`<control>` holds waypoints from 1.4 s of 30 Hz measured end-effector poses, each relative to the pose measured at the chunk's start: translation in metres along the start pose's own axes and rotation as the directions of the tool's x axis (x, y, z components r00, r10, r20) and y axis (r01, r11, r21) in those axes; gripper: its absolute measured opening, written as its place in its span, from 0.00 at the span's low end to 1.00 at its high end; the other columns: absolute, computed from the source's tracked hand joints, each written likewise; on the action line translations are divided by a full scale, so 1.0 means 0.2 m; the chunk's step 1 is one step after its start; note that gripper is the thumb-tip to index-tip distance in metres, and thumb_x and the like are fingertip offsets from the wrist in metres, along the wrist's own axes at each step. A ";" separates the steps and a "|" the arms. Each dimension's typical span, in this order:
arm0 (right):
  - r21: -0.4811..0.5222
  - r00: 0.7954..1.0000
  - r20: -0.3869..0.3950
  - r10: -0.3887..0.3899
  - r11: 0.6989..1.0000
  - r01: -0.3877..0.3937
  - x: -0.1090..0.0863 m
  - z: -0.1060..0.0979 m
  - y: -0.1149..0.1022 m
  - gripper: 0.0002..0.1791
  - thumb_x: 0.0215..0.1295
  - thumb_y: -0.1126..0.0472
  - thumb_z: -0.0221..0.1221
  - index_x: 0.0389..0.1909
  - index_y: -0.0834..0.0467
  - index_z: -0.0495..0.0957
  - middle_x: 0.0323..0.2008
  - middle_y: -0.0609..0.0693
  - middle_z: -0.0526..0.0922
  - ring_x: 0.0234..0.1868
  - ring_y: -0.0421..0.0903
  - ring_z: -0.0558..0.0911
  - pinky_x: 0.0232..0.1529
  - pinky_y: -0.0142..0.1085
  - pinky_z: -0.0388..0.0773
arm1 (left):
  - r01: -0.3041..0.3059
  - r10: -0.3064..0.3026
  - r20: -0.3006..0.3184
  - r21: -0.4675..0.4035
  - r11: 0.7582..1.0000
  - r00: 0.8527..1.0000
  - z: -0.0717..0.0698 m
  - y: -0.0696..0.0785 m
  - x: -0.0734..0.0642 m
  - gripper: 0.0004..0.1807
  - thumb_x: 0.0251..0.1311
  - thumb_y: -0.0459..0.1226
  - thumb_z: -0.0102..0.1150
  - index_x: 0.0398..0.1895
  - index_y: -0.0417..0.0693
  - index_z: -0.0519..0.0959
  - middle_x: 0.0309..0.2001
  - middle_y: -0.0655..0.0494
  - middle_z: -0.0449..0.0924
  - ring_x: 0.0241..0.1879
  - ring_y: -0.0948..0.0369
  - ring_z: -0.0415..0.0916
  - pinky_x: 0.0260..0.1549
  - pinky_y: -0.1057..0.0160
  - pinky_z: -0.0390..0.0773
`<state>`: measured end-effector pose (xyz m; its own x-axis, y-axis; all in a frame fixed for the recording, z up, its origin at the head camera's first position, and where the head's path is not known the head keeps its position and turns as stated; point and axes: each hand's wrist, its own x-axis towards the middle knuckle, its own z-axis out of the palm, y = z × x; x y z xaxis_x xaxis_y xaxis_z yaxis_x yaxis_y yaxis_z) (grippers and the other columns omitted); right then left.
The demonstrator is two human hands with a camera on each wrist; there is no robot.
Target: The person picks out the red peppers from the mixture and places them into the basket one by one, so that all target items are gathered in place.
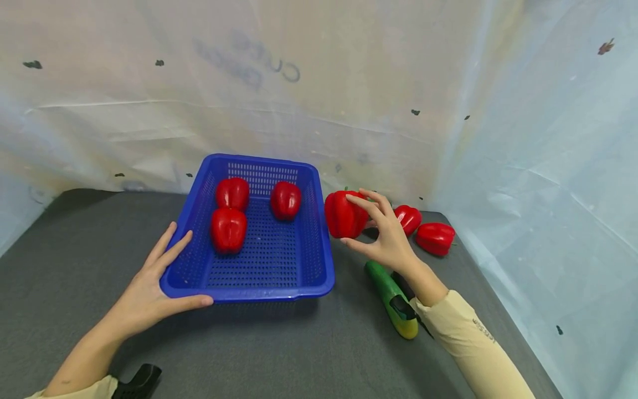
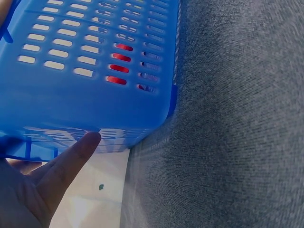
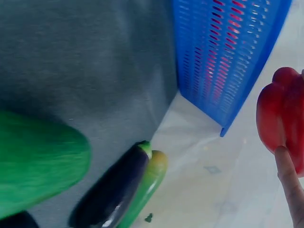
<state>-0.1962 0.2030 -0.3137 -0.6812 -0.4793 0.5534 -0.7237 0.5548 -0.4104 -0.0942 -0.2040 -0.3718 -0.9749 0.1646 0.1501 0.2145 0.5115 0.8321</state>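
Note:
My left hand (image 1: 144, 296) holds the near left corner of a blue plastic basket (image 1: 313, 292), its thumb along the front rim and its fingers spread at the left rim. In the left wrist view a finger (image 2: 71, 164) lies against the basket's outer wall. Three red bell peppers sit inside: two together at the left (image 1: 232, 194) (image 1: 229, 230) and one at the back right (image 1: 286, 200). Just outside the basket's right rim, my right hand (image 1: 386, 235) grips another red bell pepper (image 1: 344, 215) between thumb and fingers, stem up.
Beyond the right hand, two red bell peppers (image 1: 407, 219) (image 1: 436, 239) lie on the dark grey table (image 1: 319, 354). A green cucumber-like vegetable (image 1: 386, 291) lies under the right forearm. The right wrist view shows an eggplant (image 3: 111, 190) too. Plastic sheeting (image 1: 349, 83) hangs behind.

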 end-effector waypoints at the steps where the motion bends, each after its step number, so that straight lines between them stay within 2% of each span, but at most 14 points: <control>1: 0.002 1.000 0.001 0.001 1.000 -0.001 0.01 0.00 0.00 0.42 0.47 0.60 0.73 0.66 0.52 0.67 0.68 0.54 0.62 0.59 0.51 0.71 0.40 0.43 0.83 | 0.001 -0.001 0.000 0.000 1.000 1.000 0.00 0.00 0.00 0.60 0.44 0.42 0.75 0.77 0.65 0.45 0.76 0.70 0.21 0.72 0.33 0.29 0.49 0.20 0.51; 8: 0.015 1.000 0.020 -0.002 1.000 0.001 0.08 0.00 -0.04 0.43 0.48 0.60 0.73 0.67 0.50 0.67 0.69 0.52 0.61 0.58 0.49 0.73 0.39 0.41 0.82 | 0.003 -0.003 0.001 0.000 1.000 1.000 0.00 0.00 0.00 0.60 0.44 0.43 0.75 0.77 0.65 0.45 0.75 0.73 0.21 0.72 0.34 0.27 0.50 0.19 0.48; 15: 0.011 0.999 0.053 0.007 1.000 -0.007 0.14 0.01 -0.07 0.42 0.49 0.58 0.73 0.67 0.48 0.66 0.69 0.52 0.61 0.58 0.49 0.73 0.40 0.42 0.82 | -0.003 0.003 -0.012 0.003 1.000 1.000 0.00 0.01 0.00 0.60 0.43 0.43 0.75 0.77 0.65 0.46 0.76 0.70 0.22 0.72 0.34 0.27 0.51 0.19 0.46; 21: -0.006 0.995 0.102 -0.005 1.000 0.006 0.20 0.02 -0.09 0.42 0.50 0.55 0.72 0.68 0.48 0.66 0.69 0.52 0.61 0.58 0.47 0.74 0.40 0.35 0.82 | 0.001 -0.001 -0.008 -0.004 1.000 1.000 0.00 0.00 0.00 0.60 0.43 0.42 0.75 0.77 0.64 0.46 0.76 0.71 0.22 0.72 0.34 0.27 0.51 0.19 0.46; 26: -0.027 0.990 0.141 0.008 1.000 -0.004 0.24 0.03 -0.11 0.42 0.51 0.54 0.71 0.68 0.47 0.65 0.68 0.53 0.62 0.53 0.47 0.77 0.38 0.33 0.82 | -0.001 0.001 -0.006 0.004 1.000 1.000 0.00 -0.01 0.00 0.60 0.43 0.42 0.76 0.77 0.63 0.46 0.77 0.65 0.22 0.72 0.34 0.28 0.51 0.20 0.48; 29: -0.066 0.985 0.173 0.026 0.998 -0.015 0.27 0.04 -0.12 0.42 0.51 0.52 0.71 0.69 0.47 0.64 0.68 0.54 0.62 0.54 0.47 0.76 0.37 0.32 0.81 | -0.001 0.002 -0.008 0.010 1.000 1.000 -0.01 -0.01 0.01 0.61 0.42 0.42 0.76 0.77 0.63 0.46 0.77 0.64 0.22 0.72 0.33 0.28 0.52 0.20 0.48; 33: -0.118 0.972 0.224 0.074 0.992 -0.049 0.30 0.04 -0.15 0.42 0.51 0.51 0.70 0.69 0.45 0.64 0.67 0.53 0.63 0.54 0.48 0.76 0.39 0.36 0.82 | -0.003 0.003 -0.011 0.012 1.000 1.000 -0.01 -0.01 0.00 0.61 0.41 0.42 0.76 0.77 0.64 0.46 0.77 0.63 0.22 0.72 0.33 0.29 0.52 0.20 0.49; 37: -0.148 0.953 0.277 0.122 0.985 -0.084 0.34 0.05 -0.17 0.41 0.51 0.50 0.70 0.68 0.44 0.65 0.66 0.53 0.64 0.47 0.48 0.79 0.41 0.41 0.82 | -0.001 0.001 -0.009 0.011 1.000 1.000 -0.01 0.00 0.00 0.61 0.41 0.42 0.76 0.77 0.63 0.46 0.77 0.62 0.22 0.72 0.33 0.29 0.52 0.20 0.48; 42: -0.188 0.912 0.378 0.162 0.977 -0.096 0.38 0.07 -0.20 0.41 0.51 0.48 0.69 0.68 0.42 0.65 0.66 0.53 0.64 0.49 0.49 0.78 0.43 0.44 0.82 | 0.007 -0.006 -0.004 0.011 1.000 1.000 -0.01 -0.01 0.00 0.61 0.42 0.42 0.76 0.77 0.64 0.45 0.77 0.62 0.22 0.72 0.33 0.28 0.52 0.20 0.47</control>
<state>-0.2211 0.1352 -0.2645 -0.7799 -0.6039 0.1642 -0.6214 0.7161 -0.3180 -0.0949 -0.2058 -0.3720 -0.9765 0.1581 0.1467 0.2088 0.5219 0.8271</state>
